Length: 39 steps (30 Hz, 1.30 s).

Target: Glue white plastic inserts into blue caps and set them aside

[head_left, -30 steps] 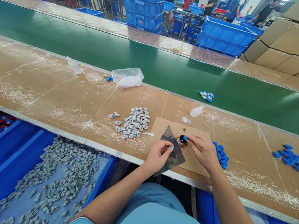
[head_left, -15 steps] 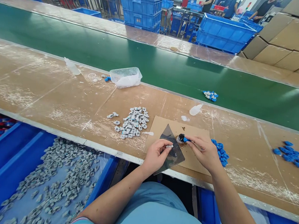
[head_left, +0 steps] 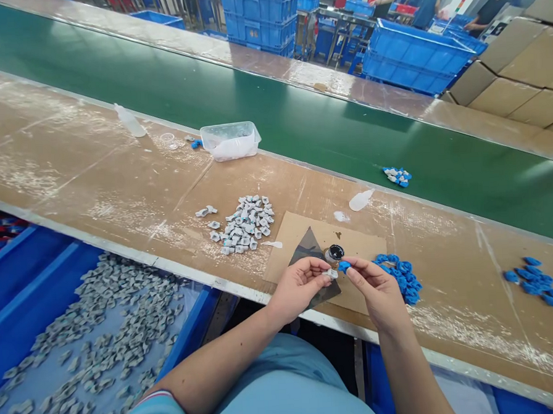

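Observation:
My left hand point(head_left: 302, 289) pinches a small grey-white plastic part point(head_left: 330, 274) between finger and thumb. My right hand point(head_left: 376, 291) pinches a small blue plastic part point(head_left: 343, 266), and the two parts nearly touch. Just beyond them stands an open glass jar of dark liquid point(head_left: 334, 252) on a cardboard sheet point(head_left: 355, 243). A dark triangular plastic sheet point(head_left: 306, 250) lies on the cardboard, partly hidden by my left hand. A heap of blue parts point(head_left: 398, 273) lies by my right hand, and a heap of grey parts point(head_left: 244, 224) lies left of the cardboard.
A blue bin point(head_left: 40, 287) of grey parts sits below the bench's near edge. On the bench are a plastic tub point(head_left: 230, 141), a squeeze bottle point(head_left: 129, 121) and more blue parts point(head_left: 533, 283). Beyond runs a green conveyor belt point(head_left: 205, 93), with blue crates point(head_left: 412, 58) and co-workers farther off.
The blue part has left the jar's mouth and moved down toward the grey part. Both hands have drawn closer together, nearer the bench edge. The jar now stands free of my fingers.

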Each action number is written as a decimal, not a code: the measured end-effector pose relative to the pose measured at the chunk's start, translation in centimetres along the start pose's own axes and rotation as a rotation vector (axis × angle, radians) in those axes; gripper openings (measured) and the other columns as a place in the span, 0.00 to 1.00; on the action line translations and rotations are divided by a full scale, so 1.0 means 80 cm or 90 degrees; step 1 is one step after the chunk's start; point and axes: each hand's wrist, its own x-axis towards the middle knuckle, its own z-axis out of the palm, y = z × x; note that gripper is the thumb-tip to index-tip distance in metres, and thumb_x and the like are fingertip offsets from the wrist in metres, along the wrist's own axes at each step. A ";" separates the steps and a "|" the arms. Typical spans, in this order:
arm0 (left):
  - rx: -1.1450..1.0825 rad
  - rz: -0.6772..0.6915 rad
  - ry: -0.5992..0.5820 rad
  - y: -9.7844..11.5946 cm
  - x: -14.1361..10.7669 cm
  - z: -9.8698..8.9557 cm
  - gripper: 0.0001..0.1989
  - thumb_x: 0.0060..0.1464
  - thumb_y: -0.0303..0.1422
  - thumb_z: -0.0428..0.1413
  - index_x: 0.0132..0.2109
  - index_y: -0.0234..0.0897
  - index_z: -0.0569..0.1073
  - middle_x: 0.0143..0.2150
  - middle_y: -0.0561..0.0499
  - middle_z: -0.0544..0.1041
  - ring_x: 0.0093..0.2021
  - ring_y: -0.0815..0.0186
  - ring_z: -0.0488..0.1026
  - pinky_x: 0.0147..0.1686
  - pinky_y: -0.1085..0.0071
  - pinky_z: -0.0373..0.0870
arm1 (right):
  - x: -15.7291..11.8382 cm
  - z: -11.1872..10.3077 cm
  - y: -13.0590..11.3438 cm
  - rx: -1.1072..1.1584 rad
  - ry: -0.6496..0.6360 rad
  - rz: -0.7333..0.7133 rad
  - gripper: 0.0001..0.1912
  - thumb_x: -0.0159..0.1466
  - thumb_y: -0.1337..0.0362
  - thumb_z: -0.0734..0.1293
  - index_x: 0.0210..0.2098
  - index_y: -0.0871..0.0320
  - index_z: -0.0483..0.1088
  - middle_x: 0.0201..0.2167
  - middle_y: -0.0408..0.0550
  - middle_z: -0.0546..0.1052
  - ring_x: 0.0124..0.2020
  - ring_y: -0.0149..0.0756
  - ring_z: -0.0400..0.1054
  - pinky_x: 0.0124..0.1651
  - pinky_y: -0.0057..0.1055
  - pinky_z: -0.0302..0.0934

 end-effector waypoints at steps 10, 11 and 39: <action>0.072 0.071 -0.013 -0.006 0.000 -0.004 0.14 0.46 0.33 0.63 0.40 0.35 0.72 0.35 0.49 0.77 0.38 0.68 0.74 0.42 0.70 0.72 | -0.012 -0.006 0.001 -0.206 -0.047 -0.163 0.10 0.61 0.59 0.68 0.40 0.52 0.76 0.33 0.47 0.79 0.32 0.36 0.72 0.37 0.35 0.69; 0.097 0.074 -0.023 -0.005 0.000 -0.006 0.14 0.47 0.33 0.63 0.42 0.35 0.72 0.35 0.49 0.77 0.37 0.68 0.75 0.41 0.70 0.72 | -0.011 -0.008 -0.001 -0.231 -0.058 -0.194 0.09 0.61 0.60 0.67 0.40 0.52 0.77 0.33 0.47 0.79 0.32 0.36 0.72 0.37 0.35 0.69; 0.178 0.011 -0.128 0.026 0.009 -0.009 0.10 0.49 0.30 0.59 0.39 0.34 0.69 0.33 0.50 0.76 0.33 0.70 0.74 0.36 0.73 0.71 | -0.009 -0.014 -0.003 -0.264 -0.092 -0.352 0.14 0.60 0.69 0.69 0.44 0.48 0.76 0.32 0.44 0.80 0.30 0.35 0.72 0.33 0.32 0.68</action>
